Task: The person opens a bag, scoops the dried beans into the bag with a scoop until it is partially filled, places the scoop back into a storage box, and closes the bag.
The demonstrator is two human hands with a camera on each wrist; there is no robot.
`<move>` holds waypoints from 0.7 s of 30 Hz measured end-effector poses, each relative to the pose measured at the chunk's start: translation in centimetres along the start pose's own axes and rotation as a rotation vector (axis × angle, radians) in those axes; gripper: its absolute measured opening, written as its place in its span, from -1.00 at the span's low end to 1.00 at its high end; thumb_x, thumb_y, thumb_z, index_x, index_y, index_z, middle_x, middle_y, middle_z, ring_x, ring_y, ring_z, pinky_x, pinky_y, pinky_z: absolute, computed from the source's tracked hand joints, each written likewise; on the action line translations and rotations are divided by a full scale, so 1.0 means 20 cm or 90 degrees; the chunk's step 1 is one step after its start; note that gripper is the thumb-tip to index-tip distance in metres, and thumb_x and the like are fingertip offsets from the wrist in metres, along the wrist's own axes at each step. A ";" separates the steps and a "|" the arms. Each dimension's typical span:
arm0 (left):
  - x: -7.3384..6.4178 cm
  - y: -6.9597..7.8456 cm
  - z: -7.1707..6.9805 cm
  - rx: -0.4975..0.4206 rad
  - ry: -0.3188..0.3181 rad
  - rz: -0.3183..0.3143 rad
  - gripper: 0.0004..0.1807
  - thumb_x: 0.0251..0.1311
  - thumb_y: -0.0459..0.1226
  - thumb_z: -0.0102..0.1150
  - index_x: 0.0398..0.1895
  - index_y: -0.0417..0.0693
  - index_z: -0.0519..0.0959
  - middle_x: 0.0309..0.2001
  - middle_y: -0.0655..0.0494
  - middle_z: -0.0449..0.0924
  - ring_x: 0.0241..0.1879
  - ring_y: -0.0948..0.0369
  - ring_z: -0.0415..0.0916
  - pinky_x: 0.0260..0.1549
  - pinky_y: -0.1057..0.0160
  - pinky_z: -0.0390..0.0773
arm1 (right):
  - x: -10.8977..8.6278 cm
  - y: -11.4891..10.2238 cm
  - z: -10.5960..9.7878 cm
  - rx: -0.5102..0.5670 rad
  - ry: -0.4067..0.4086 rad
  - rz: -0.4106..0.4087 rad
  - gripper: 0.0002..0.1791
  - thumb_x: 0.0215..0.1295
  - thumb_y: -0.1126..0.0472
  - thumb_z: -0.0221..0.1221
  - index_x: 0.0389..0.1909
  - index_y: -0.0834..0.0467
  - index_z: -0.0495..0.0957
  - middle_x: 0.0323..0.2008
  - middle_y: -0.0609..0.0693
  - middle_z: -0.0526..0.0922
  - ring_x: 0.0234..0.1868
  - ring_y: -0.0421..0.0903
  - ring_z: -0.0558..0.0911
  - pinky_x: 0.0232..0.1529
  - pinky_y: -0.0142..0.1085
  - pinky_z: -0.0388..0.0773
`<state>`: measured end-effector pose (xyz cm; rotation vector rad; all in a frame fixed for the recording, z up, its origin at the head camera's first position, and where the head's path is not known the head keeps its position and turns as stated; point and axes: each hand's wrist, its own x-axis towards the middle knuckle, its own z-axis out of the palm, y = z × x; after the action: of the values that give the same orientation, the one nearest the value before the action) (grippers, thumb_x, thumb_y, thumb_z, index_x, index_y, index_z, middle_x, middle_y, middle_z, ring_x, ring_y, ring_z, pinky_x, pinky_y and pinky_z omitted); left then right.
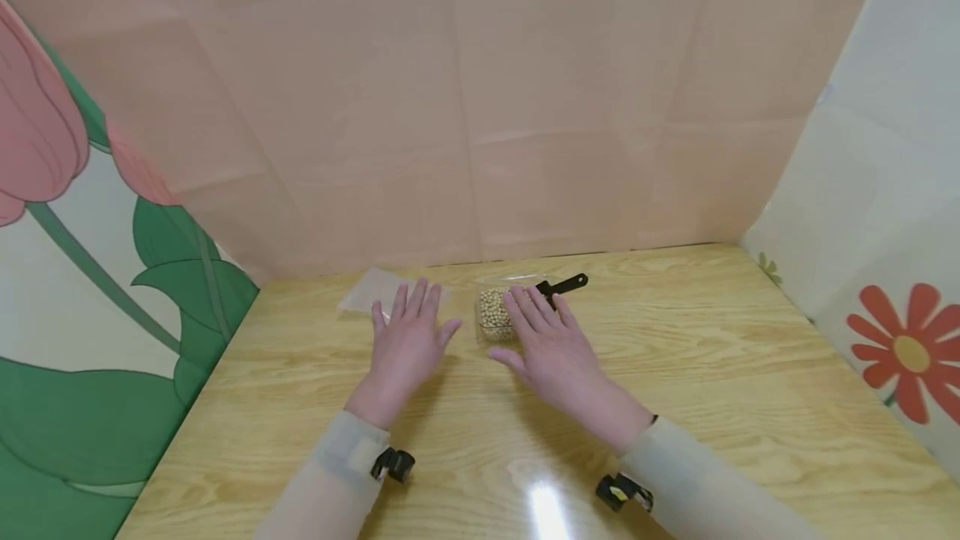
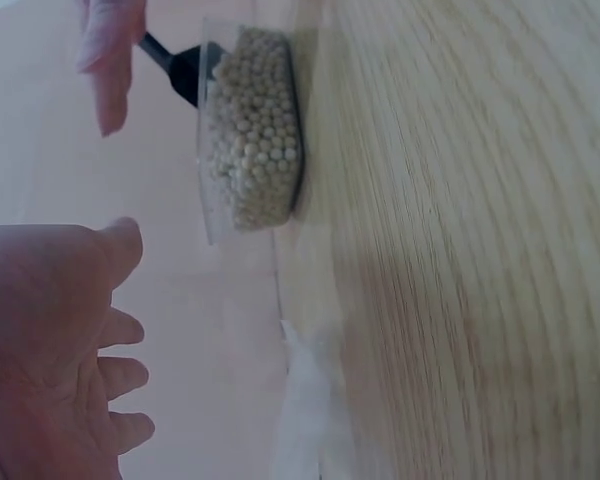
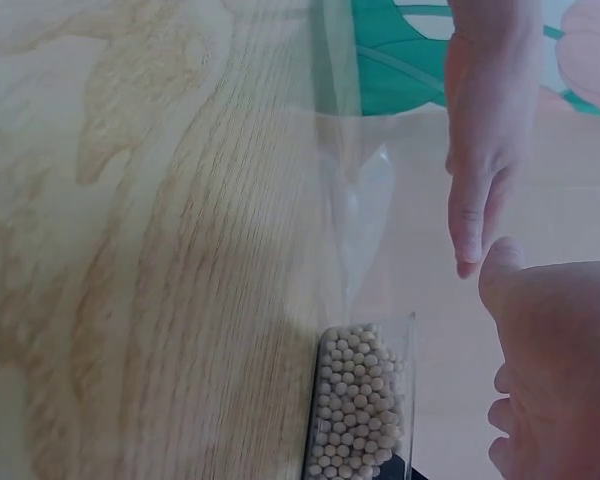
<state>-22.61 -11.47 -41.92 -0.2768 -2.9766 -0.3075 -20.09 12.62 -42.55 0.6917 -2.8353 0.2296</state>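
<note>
My left hand [image 1: 408, 346] hovers above the table with its fingers spread, just in front of a clear plastic bag [image 1: 365, 293] lying flat. To the right, my right hand [image 1: 557, 350] is held out palm down over the near right side of a clear box [image 2: 208, 200], hiding part of it in the head view. Small round cream-coloured beans [image 1: 493, 309] fill the box. A black scoop [image 1: 572, 283] leans in it, its handle sticking out to the right; its blade is partly hidden. Neither hand holds anything, and both are raised off the table in the wrist views.
The wood-grain table [image 1: 712, 407] meets a pink covered wall [image 1: 465, 148] behind the box. Side panels with printed flowers stand left and right, including a red flower [image 1: 911, 352]. Small black cameras [image 1: 392, 465] are strapped to both wrists.
</note>
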 end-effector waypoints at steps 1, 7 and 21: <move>0.01 0.00 0.00 0.001 -0.002 -0.002 -0.18 0.68 0.21 -0.03 0.78 -0.02 0.19 0.77 -0.07 -0.02 0.75 -0.18 -0.16 0.55 -0.53 -0.26 | 0.01 0.00 0.00 0.001 0.000 0.000 -0.01 0.66 -0.39 0.00 0.78 0.20 0.05 0.76 0.15 -0.02 0.76 0.17 -0.04 0.69 0.23 -0.12; 0.05 -0.03 0.01 0.003 -0.016 -0.017 -0.19 0.69 0.21 -0.06 0.77 -0.03 0.21 0.78 -0.08 0.00 0.75 -0.18 -0.15 0.56 -0.52 -0.24 | 0.06 0.00 0.04 -0.003 -0.005 0.004 -0.02 0.68 -0.40 -0.04 0.79 0.16 0.02 0.76 0.12 -0.05 0.76 0.16 -0.03 0.69 0.21 -0.15; 0.14 -0.09 0.08 0.003 -0.032 -0.027 -0.21 0.68 0.17 0.03 0.74 -0.08 0.26 0.74 -0.14 0.12 0.72 -0.21 -0.03 0.54 -0.54 -0.10 | 0.17 -0.01 0.10 -0.004 -0.023 0.001 -0.02 0.68 -0.40 -0.06 0.80 0.13 -0.03 0.77 0.10 -0.06 0.77 0.15 -0.06 0.70 0.19 -0.21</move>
<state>-25.92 -12.45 -43.36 -0.2253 -3.0362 -0.3031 -23.26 10.64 -43.69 0.7000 -2.8698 0.2106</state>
